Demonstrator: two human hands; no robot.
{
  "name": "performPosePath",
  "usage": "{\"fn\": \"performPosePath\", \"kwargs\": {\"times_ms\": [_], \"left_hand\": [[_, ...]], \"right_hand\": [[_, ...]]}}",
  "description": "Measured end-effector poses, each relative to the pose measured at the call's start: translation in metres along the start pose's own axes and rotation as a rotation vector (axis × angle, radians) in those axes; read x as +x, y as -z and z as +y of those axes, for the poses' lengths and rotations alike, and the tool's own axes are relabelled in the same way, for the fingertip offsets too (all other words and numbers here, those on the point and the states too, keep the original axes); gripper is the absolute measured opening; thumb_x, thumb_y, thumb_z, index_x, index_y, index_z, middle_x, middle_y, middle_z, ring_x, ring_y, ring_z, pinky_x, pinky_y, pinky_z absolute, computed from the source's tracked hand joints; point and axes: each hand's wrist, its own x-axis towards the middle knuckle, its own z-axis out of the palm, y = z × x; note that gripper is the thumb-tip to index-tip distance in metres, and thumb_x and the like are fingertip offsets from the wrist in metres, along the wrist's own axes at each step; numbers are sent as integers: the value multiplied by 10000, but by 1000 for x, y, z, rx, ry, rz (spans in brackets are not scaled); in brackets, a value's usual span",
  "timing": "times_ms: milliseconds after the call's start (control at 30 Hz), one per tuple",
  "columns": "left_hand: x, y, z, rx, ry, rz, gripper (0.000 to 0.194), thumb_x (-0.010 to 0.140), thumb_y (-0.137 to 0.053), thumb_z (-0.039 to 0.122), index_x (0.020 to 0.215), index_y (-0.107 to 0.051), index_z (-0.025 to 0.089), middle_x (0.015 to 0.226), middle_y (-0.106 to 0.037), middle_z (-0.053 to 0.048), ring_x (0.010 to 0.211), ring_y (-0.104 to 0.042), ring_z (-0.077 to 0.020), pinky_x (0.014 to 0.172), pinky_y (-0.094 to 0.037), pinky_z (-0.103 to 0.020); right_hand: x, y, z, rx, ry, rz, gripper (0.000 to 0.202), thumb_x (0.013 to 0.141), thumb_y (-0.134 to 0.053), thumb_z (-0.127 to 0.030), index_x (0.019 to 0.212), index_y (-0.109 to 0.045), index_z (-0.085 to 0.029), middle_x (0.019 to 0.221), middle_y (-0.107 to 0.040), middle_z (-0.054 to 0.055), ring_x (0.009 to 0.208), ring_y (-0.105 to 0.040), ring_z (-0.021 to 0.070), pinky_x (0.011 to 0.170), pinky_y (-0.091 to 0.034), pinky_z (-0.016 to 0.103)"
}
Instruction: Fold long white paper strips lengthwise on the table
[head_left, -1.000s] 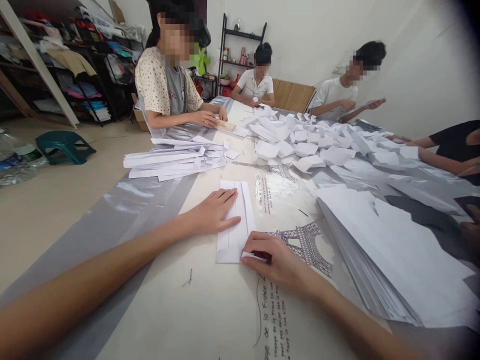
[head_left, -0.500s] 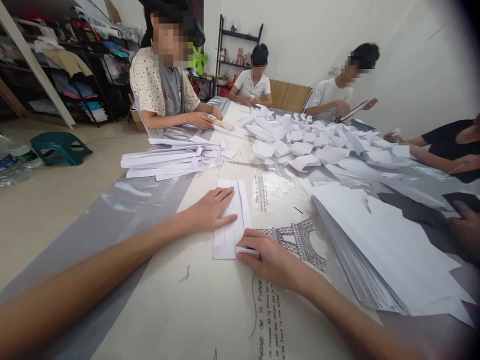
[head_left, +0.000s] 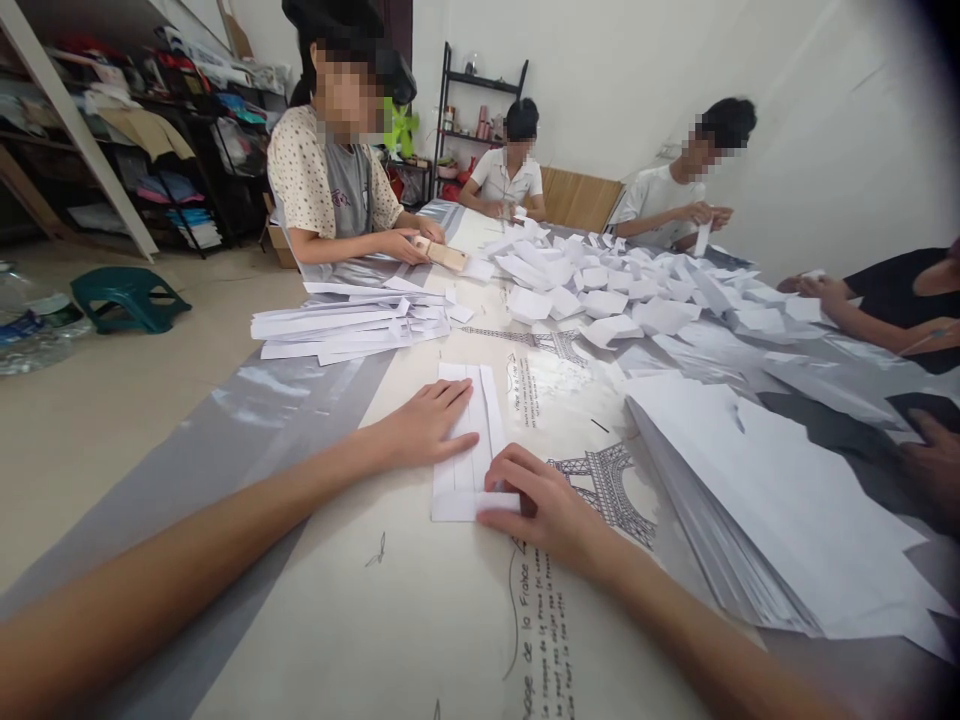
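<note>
Fingers: paper (head_left: 465, 472) was pressed by flat, open left hand (head_left: 420, 428); flap (head_left: 501, 503) was seemingly pinched by right hand (head_left: 551, 505).
Paper: was placed inside left edge of table (head_left: 322, 590).
Folding: apparently being done; firm creasing was needed.

- Folded paper (head_left: 465, 478) is showing white.
- The table cover (head_left: 360, 630) is displaying cream, with silvery-grey borders (head_left: 247, 425), dark Eiffel Tower drawings (head_left: 596, 475) and handwriting-style lettering (head_left: 526, 612).
- A stool (head_left: 131, 293) is standing out dark green.
- A co-worker's sleeve (head_left: 306, 170) is showing cream with dark spots.
</note>
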Motion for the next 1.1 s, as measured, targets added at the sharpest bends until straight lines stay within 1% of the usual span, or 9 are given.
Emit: {"fn": "performPosePath", "kwargs": {"times_ms": [200, 367, 467, 567, 667, 733, 800, 867, 1100], "left_hand": [[0, 1, 1, 15, 15, -26, 763, 1012, -285, 621, 1551, -256, 82, 1611, -301, -197, 1457, -305, -326, 1182, -239, -426], [0, 0, 1, 11, 2, -16, 763, 1012, -257, 634, 1546, -255, 89, 1607, -312, -199, 1454, -310, -333, 1175, -241, -434], [0, -1, 0, 6, -15, 13, 753, 1010, -245, 644, 1545, -254, 115, 1607, -315, -195, 1448, -319, -342, 1170, -242, -453], [-1, -2, -1, 1, -16, 20, 739, 1012, -270, 630, 1539, -266, 111, 1602, -321, -198, 1446, -323, -345, 1167, -250, -451], [-1, -2, -1, -4, -17, 38, 723, 1012, -299, 615, 1540, -265, 122, 1595, -336, -194, 1440, -342, -343, 1162, -270, -454], [-1, -2, -1, -7, -16, 44, 722, 1010, -313, 609, 1538, -269, 118, 1594, -340, -193, 1442, -341, -341, 1165, -271, -453], [-1, -2, 0, -12, -8, 25, 732, 1008, -327, 602, 1530, -281, 92, 1597, -331, -202, 1450, -327, -341, 1175, -260, -444], [-1, -1, 1, -22, 3, 8, 736, 1008, -336, 594, 1529, -283, 77, 1602, -319, -207, 1456, -317, -341, 1181, -251, -439], [-1, 1, 3, -8, 13, -5, 726, 1017, -337, 578, 1540, -258, 80, 1607, -307, -203, 1458, -313, -339, 1182, -264, -442]], "right_hand": [[1, 2, 3, -160, 118, 63, 215, 927, -688, -322, 1065, -551, -232, 1113, -572, 58, 827, -568, 152, 683, -513, 278], [-2, 2, -5, -525, 511, 201, 30, 979, -608, -181, 958, -595, -197, 1074, -624, 78, 938, -547, 204, 755, -457, 336], [-4, 4, -14, -706, 637, 181, 152, 970, -554, -59, 925, -624, -186, 998, -665, 54, 865, -540, 197, 709, -400, 347], [-9, 2, -22, -774, 585, 75, 233, 989, -487, -43, 892, -649, -179, 906, -668, 55, 780, -535, 191, 660, -393, 355], [-20, -6, -27, -782, 491, -7, 243, 995, -467, -61, 924, -675, -165, 899, -669, 79, 814, -584, 225, 670, -454, 384], [-30, -13, -30, -774, 445, 13, 232, 975, -491, -54, 1073, -685, -136, 999, -689, 121, 947, -628, 274, 772, -518, 428], [-40, -20, -33, -794, 425, 83, 308, 954, -510, -42, 1236, -635, -46, 1115, -690, 194, 1083, -636, 330, 883, -542, 478], [-48, -26, -37, -813, 405, 123, 356, 969, -485, -54, 1304, -589, 6, 1193, -684, 237, 1143, -643, 349, 935, -560, 504], [-52, -35, -37, -760, 326, 110, 452, 1002, -490, -133, 1431, -481, 13, 1436, -549, 249, 1331, -549, 345, 1070, -546, 492]]}}
